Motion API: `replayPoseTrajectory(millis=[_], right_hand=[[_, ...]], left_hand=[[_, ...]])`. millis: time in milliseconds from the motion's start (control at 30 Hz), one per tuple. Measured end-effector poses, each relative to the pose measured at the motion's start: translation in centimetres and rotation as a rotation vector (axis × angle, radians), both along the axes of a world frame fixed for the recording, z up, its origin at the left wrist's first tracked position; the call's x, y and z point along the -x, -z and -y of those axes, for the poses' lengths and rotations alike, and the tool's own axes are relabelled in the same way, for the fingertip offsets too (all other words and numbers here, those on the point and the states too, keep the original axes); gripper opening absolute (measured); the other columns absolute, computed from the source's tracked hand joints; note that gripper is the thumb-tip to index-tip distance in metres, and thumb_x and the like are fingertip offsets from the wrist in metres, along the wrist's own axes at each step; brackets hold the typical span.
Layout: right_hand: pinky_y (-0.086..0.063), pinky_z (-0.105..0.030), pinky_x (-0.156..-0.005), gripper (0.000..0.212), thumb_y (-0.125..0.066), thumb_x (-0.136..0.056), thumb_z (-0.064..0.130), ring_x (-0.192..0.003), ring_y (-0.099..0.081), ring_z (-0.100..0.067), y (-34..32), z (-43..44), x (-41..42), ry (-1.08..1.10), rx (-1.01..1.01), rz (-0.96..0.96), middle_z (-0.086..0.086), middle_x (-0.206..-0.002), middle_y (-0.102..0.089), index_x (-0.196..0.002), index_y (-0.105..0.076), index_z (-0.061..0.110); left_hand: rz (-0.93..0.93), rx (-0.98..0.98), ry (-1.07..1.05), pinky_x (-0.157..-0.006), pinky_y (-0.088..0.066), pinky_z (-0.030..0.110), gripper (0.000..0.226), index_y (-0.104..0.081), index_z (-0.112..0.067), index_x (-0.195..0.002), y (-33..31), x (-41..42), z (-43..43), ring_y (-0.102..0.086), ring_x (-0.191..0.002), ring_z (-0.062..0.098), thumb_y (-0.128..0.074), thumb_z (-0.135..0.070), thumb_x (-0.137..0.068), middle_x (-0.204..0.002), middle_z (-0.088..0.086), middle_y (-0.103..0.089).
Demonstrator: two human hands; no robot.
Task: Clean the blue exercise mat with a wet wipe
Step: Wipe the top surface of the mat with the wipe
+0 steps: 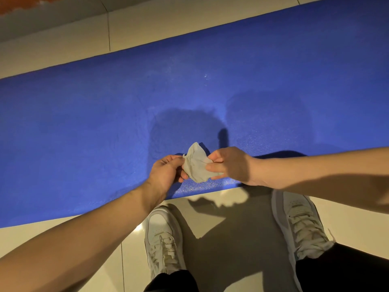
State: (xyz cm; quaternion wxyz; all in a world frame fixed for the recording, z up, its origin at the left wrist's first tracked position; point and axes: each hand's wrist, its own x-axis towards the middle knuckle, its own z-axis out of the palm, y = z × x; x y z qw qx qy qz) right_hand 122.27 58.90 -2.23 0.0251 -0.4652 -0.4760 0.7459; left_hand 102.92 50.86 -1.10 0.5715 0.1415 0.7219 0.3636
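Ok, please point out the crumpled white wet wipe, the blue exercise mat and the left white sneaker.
crumpled white wet wipe (195, 164): head view, creased middle.
blue exercise mat (84, 123): head view, bare surface.
left white sneaker (160, 225): head view, toe cap.

left forearm (84, 239) and right forearm (315, 169) bare, stretched forward and converging, left hand (166, 171) back up, fingers curled, pinching left edge of crumpled pale grey wet wipe (195, 166), right hand (230, 165) opposite, thumb and fingers pinching its right edge, wipe between both grips
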Motion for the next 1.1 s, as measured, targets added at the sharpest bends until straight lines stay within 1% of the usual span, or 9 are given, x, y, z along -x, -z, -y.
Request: replayPoseTrajectory(millis=[133, 233, 400, 533, 633, 700, 833, 1000, 1100], right_hand=[[-0.06, -0.043, -0.091, 0.014, -0.071, -0.092, 0.007, -0.102, -0.072, -0.025, -0.4, -0.1, 0.0, -0.011, -0.022, 0.001, -0.011, -0.107, -0.076, -0.105, -0.066, 0.011], [-0.06, -0.042, -0.09, 0.048, -0.07, -0.092, 0.005, -0.101, -0.073, -0.022, -0.5, -0.2, 0.2, 0.0, -0.037, 0.013, -0.009, -0.109, -0.073, -0.136, -0.051, 0.01], [-0.045, -0.005, -0.07, 0.096, -0.075, -0.088, 0.007, -0.075, -0.062, 0.016, -0.7, -0.6, -0.4, -0.273, -0.247, 0.068, 0.02, -0.087, -0.059, -0.161, -0.016, 0.029], [-0.037, -0.001, -0.071, 0.063, -0.071, -0.091, 0.014, -0.089, -0.057, 0.007, -0.5, -0.6, -0.4, -0.459, -0.521, 0.182, 0.026, -0.112, -0.056, -0.148, -0.049, 0.027], [-0.041, -0.013, -0.071, 0.027, -0.066, -0.095, 0.025, -0.082, -0.057, -0.006, 0.0, -0.3, -0.7, -0.503, -0.622, 0.262, 0.015, -0.089, -0.056, -0.121, -0.072, 0.023], [-0.044, -0.023, -0.081, 0.016, -0.067, -0.094, 0.025, -0.094, -0.06, -0.016, 0.3, -0.3, -0.8, -0.436, -0.655, 0.255, 0.004, -0.098, -0.063, -0.106, -0.076, 0.019], [-0.029, -0.012, -0.101, 0.007, -0.072, -0.091, 0.022, -0.129, -0.046, -0.004, 0.7, -0.2, -0.5, -0.331, -0.715, 0.155, 0.01, -0.131, -0.06, -0.089, -0.068, 0.028], [-0.046, -0.019, -0.064, 0.005, -0.065, -0.093, 0.025, -0.068, -0.062, 0.0, -0.5, -0.3, 0.3, -0.197, -0.575, 0.151, 0.006, -0.078, -0.071, -0.093, -0.07, 0.024], [-0.06, -0.026, -0.07, 0.01, -0.06, -0.096, 0.014, -0.075, -0.073, -0.013, -0.2, -0.2, 1.1, -0.013, -0.365, 0.116, -0.01, -0.086, -0.075, -0.098, -0.067, 0.007]], left_hand=[[-0.039, -0.016, 0.026, -0.054, -0.048, 0.027, 0.016, -0.064, -0.005, -0.094, -0.4, -0.3, 0.1, -0.056, -0.058, 0.021, -0.061, -0.02, -0.098, -0.067, 0.01, -0.061], [-0.066, -0.067, 0.151, -0.062, -0.052, 0.023, 0.03, -0.057, -0.018, -0.116, -1.0, -0.9, 0.2, -0.062, -0.065, 0.011, -0.072, -0.021, -0.091, -0.082, 0.003, -0.062], [-0.219, -0.258, 0.47, -0.068, -0.047, 0.015, 0.071, -0.045, -0.04, -0.135, -0.1, -0.5, 0.9, -0.052, -0.064, 0.002, -0.078, -0.004, -0.084, -0.081, -0.013, -0.057], [-0.331, -0.255, 0.556, -0.068, -0.042, 0.01, 0.041, -0.069, -0.018, -0.121, 0.1, -0.5, 0.8, -0.055, -0.065, -0.003, -0.076, 0.0, -0.084, -0.087, -0.012, -0.056], [-0.454, -0.22, 0.65, -0.072, -0.042, 0.006, 0.029, -0.071, -0.02, -0.11, 0.7, 0.0, 0.9, -0.059, -0.078, -0.006, -0.078, -0.009, -0.084, -0.094, -0.015, -0.057], [-0.582, -0.206, 0.709, -0.076, -0.038, 0.003, 0.018, -0.071, -0.024, -0.101, 1.2, 0.5, 1.1, -0.057, -0.087, -0.005, -0.077, -0.017, -0.086, -0.099, -0.014, -0.055], [-0.677, -0.191, 0.659, -0.079, -0.037, 0.005, 0.008, -0.07, -0.018, -0.082, 1.4, 0.4, 0.8, -0.056, -0.092, 0.001, -0.076, -0.023, -0.085, -0.101, -0.009, -0.054], [-0.528, 0.008, 0.453, -0.064, -0.042, 0.033, 0.029, -0.062, -0.003, -0.078, 0.6, -0.2, -0.4, -0.044, -0.061, 0.017, -0.066, -0.029, -0.09, -0.065, 0.002, -0.053], [-0.43, 0.021, 0.401, -0.067, -0.045, 0.034, 0.037, -0.064, -0.003, -0.084, 0.4, -0.7, -0.9, -0.049, -0.064, 0.018, -0.065, -0.039, -0.092, -0.068, 0.004, -0.057]])
